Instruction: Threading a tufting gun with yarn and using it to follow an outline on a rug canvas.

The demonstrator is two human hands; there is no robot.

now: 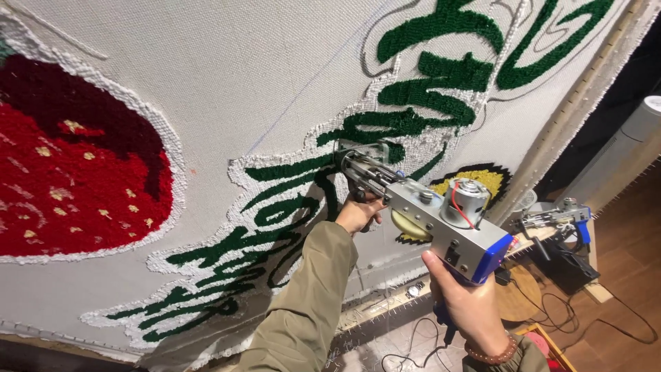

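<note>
White backing cloth (227, 89) fills my view, stretched on a frame and tufted with a red strawberry (69, 172) and dark green lettering (413, 103) edged in white. I am mid-stitch: the tufting gun (427, 213), silver and blue, presses its needle into the cloth beside a green stroke. My left hand (358, 213) clenches the front grip; my right hand (468, 303) grasps the rear handle. Next, I judge, calls for steady pressure along the outline.

The tufting gun (427, 207) is brushed matt metal with glossy blue plastic; the cloth (227, 83) is coarse weave, its yarn fuzzy.
</note>
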